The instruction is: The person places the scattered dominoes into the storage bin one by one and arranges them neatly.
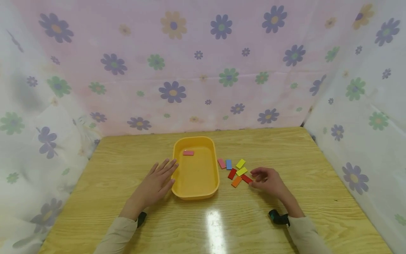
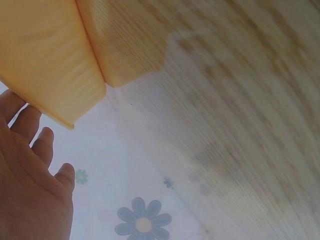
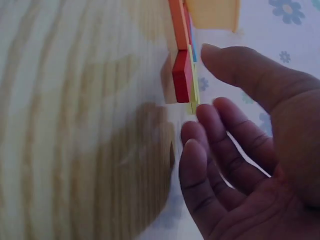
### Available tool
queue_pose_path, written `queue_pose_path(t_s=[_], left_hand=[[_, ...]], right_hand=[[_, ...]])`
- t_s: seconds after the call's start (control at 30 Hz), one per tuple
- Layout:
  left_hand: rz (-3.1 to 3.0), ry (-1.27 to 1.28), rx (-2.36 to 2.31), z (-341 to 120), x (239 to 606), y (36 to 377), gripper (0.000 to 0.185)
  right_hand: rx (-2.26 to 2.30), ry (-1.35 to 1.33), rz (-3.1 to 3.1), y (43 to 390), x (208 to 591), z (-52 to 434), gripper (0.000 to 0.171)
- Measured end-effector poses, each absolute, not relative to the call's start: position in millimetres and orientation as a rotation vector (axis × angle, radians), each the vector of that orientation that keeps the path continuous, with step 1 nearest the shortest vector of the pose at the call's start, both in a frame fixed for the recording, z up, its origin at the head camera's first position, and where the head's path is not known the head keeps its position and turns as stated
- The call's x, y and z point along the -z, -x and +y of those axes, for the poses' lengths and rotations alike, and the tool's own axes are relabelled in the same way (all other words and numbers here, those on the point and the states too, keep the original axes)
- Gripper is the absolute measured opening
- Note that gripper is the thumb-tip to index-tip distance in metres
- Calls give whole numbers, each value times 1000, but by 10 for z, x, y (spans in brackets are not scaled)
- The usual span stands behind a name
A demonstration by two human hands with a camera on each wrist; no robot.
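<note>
Fingers of the right hand [image 1: 268,181] are arching wide beside seven tiles [image 1: 246,179]: two red [image 1: 232,173], two yellow [image 1: 240,163], one orange [image 1: 236,181], one blue [image 1: 229,164], one pink [image 1: 221,163]. Beyond, one tray [image 1: 196,180] is holding another pink tile [image 1: 188,153]; the left hand [image 1: 155,185], wide-fingered, is touching its rim.

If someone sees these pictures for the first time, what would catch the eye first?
Probably the yellow tray on the wooden table, with one pink block near its far end and the left hand at its left side. Next, the seven bright blocks clustered just right of it, where the right hand is close to a red block. Behind the table hangs a flowered cloth.
</note>
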State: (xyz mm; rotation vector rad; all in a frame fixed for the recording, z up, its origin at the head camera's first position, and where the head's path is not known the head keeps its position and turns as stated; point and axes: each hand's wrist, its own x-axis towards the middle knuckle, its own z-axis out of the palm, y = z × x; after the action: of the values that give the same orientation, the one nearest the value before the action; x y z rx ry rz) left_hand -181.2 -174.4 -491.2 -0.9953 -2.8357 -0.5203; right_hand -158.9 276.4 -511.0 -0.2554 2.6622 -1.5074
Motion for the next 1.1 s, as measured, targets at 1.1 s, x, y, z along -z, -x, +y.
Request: queue_pose_path(t_s=[1.1], left_hand=[[-2850,976,534,-1755,4945,1817,59]], right_hand=[[1366,280,2781,1683,5148,2731,19]])
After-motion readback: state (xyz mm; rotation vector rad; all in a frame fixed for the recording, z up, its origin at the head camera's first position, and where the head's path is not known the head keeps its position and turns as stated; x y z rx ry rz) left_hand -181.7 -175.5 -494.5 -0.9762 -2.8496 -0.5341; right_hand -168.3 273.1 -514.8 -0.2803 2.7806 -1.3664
